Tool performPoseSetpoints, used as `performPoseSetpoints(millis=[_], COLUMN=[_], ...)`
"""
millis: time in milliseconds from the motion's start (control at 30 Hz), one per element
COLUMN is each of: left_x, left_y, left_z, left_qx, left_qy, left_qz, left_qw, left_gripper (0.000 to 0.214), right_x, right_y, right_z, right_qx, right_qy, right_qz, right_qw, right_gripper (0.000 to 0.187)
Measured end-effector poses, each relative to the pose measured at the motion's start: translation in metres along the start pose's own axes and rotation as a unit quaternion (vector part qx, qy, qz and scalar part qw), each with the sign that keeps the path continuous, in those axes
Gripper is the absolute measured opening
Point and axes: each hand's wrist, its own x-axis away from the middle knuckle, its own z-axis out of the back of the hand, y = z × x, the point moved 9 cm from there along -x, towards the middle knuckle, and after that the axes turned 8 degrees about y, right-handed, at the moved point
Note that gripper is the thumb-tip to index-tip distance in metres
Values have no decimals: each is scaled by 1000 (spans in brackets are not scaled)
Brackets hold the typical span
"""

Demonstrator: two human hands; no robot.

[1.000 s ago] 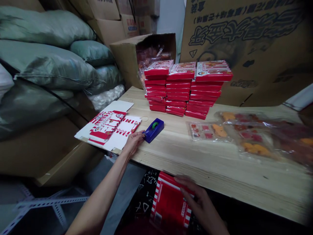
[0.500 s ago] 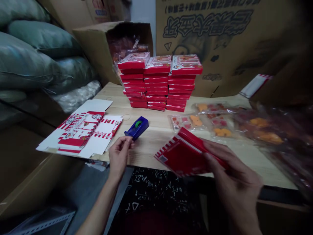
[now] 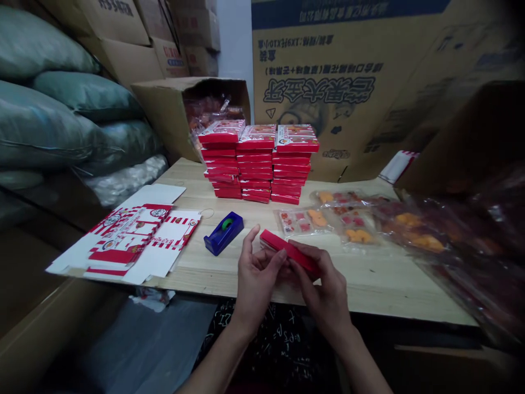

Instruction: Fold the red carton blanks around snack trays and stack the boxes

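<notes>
Both my hands are raised over the wooden table, with a flat red cardboard box held edge-on between them. My right hand grips its far end. The fingers of my left hand press against its near end. Much of the box's face is hidden by my fingers. A blue tape dispenser with a green core stands just left of my left hand, apart from it. Further left lie flat, unfolded red-and-white striped box blanks.
Several stacks of red boxes stand behind my hands. Clear plastic packs of orange and red sweets lie to the right. An open cardboard carton sits behind the stacks, with grey-green sacks to the left.
My left hand has moved from beside the tape dispenser onto the red box. The box has turned edge-on and shifted toward the middle of the table. The view has moved slightly.
</notes>
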Motion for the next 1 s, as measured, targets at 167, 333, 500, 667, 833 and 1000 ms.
performPoseSetpoints(millis=[167, 333, 500, 667, 833, 1000], left_x=[-6, -20, -16, 14, 30, 30], left_y=[-7, -9, -15, -23, -29, -11], left_z=[-1, 12, 44, 77, 77, 51], left_qx=[5, -95, -139, -140, -177, -130], left_qy=[-31, -15, -28, -41, -75, -81], left_qz=[25, -22, -30, 100, 168, 129], left_qw=[999, 995, 989, 984, 967, 980], left_gripper=[85, 56, 43, 63, 59, 63], right_x=[-6, -7, 11, 51, 78, 78], right_y=[-8, -1, -4, -25, -31, -23], right_z=[-6, 3, -1, -20, -24, -9], right_qx=[-6, -17, -17, -34, 2, 108], right_qy=[-78, -46, -25, -71, -132, -66], right_qz=[47, 5, 0, 18, 46, 123], right_qw=[996, 999, 1000, 997, 990, 984], right_gripper=[48, 39, 37, 52, 60, 70])
